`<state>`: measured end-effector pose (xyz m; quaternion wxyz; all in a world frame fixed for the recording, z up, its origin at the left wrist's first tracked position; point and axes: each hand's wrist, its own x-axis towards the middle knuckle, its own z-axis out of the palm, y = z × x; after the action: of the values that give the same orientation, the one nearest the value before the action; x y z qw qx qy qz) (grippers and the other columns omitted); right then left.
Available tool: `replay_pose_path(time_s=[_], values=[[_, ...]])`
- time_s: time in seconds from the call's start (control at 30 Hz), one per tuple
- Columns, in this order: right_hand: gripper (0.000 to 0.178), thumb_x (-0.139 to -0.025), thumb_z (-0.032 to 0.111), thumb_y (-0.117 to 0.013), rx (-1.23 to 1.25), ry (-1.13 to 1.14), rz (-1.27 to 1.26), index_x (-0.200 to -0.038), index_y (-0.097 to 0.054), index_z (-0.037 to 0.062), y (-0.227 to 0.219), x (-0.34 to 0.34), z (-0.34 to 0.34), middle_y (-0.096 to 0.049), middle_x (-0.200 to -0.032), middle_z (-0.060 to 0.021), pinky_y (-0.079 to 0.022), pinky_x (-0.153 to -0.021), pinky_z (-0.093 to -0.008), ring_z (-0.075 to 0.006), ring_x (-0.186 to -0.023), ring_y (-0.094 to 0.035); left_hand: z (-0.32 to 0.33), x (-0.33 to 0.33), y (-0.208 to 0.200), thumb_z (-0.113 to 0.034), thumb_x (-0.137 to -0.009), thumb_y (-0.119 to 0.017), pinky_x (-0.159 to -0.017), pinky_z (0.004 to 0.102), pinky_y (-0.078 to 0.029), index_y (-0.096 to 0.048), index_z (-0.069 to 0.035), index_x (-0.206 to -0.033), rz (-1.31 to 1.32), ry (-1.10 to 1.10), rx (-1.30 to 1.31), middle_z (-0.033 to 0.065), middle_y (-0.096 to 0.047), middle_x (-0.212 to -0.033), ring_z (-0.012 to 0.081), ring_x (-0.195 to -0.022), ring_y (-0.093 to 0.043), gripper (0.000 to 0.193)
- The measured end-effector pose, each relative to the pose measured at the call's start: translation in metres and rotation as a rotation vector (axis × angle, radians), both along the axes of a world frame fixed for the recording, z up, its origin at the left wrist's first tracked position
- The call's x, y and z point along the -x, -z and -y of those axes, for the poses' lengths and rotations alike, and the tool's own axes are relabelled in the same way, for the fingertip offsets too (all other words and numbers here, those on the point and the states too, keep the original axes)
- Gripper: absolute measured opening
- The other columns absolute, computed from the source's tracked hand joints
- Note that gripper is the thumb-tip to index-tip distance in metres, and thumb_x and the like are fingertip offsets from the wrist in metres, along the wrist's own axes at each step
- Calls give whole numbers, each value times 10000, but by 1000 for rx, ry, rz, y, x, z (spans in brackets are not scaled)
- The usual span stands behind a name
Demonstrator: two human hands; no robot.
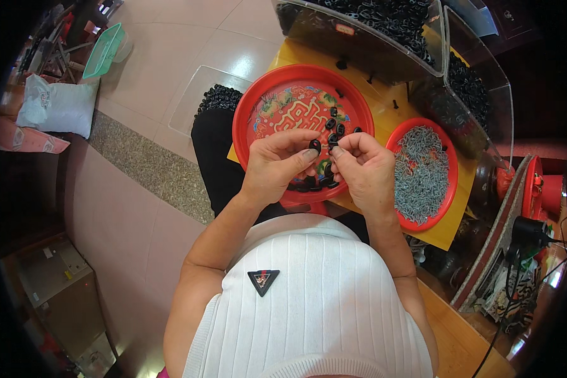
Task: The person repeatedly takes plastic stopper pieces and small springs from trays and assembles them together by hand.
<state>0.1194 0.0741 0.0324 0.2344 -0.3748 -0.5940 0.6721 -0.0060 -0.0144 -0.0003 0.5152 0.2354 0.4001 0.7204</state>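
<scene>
Over a red round tray [240,126] with a printed floral pattern, both my hands work close together. My left hand [277,162] pinches a small black oval plastic part [315,145] between thumb and fingers. Close beside it, my right hand [364,165] is closed in a pinch on a small dark piece [334,150], mostly covered by the fingertips. Several loose black oval parts [340,128] lie in the tray near my right fingers, and more rest under my hands. A few thin screws [269,97] lie at the tray's upper left.
Right of the tray, a red bowl [452,165] holds many silver screws [422,173] on a yellow board [384,101]. Clear bins [365,51] of black parts stand behind. A clear tray [192,94] of black pieces [219,99] is at left, with a white sack [63,107] on the floor.
</scene>
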Motion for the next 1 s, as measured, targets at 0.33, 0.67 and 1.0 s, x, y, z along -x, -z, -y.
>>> replay_pose_path(time_s=[0.33,0.67,1.0], values=[[35,-787,14,-553,-84,16,-1,-811,-546,-11,4,-1,2,-546,-673,-9,-434,-474,-165,-42,-547,-513,0,-3,1,21,-785,-567,-554,185,-468,-565,10,-1030,-81,-27,13,48,-601,-807,67,-625,-551,245],[36,-786,36,-549,-20,7,-18,-773,-544,3,2,1,3,-520,-625,23,-363,-461,-162,-10,-535,-450,2,-4,-2,10,-775,-588,-588,187,-480,-557,20,-1038,-70,27,21,61,-605,-851,70,-654,-561,265],[31,-800,18,-532,43,-23,-12,-787,-540,-9,1,3,2,-537,-624,-22,-415,-454,-170,-52,-510,-494,0,-4,4,8,-772,-593,-588,188,-479,-554,23,-1044,-64,30,9,61,-607,-823,75,-653,-563,275]])
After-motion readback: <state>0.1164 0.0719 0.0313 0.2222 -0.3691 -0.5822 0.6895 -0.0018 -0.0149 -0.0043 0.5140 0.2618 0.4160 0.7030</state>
